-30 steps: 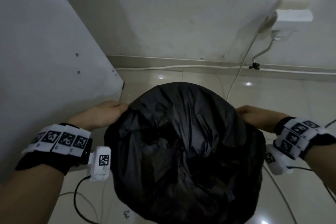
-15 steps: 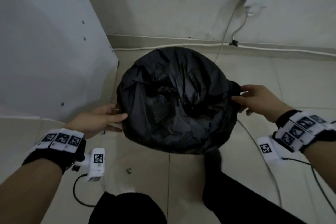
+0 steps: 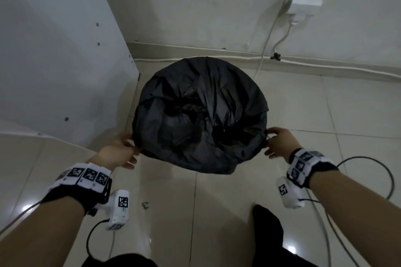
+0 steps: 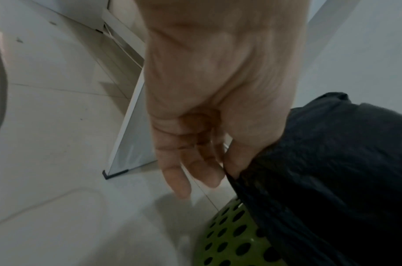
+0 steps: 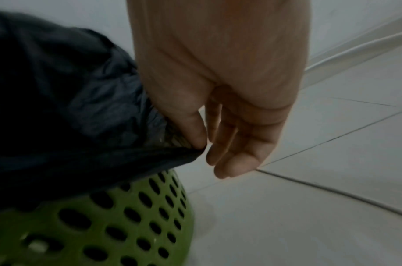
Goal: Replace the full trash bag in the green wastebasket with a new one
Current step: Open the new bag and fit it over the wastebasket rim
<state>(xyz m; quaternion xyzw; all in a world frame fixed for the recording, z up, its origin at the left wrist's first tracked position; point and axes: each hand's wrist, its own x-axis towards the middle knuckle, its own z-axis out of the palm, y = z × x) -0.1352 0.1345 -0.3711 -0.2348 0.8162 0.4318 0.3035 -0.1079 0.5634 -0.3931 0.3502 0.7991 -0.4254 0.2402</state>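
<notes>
A black trash bag (image 3: 201, 115) is draped over the top of the green perforated wastebasket (image 5: 127, 225), which stands on the tiled floor near the wall. In the head view the bag hides the basket entirely. My left hand (image 3: 128, 145) pinches the bag's hem at its near left side; in the left wrist view my thumb is tucked against the bag (image 4: 332, 180) just above the basket (image 4: 231, 239), while the other fingers hang straight. My right hand (image 3: 273, 141) pinches the hem at the near right side, thumb and forefinger closed on the bag's edge (image 5: 184, 149).
A white cabinet panel (image 3: 54, 60) stands close on the left of the basket. A wall adapter (image 3: 306, 0) with cords hangs at the upper right. Cables (image 3: 379, 171) loop on the floor to the right. My dark-clothed leg (image 3: 269, 230) is below the basket.
Both hands have moved from the sides of the bag to its near lower hem and taken hold of it. The head view has pulled back, so the bag looks smaller.
</notes>
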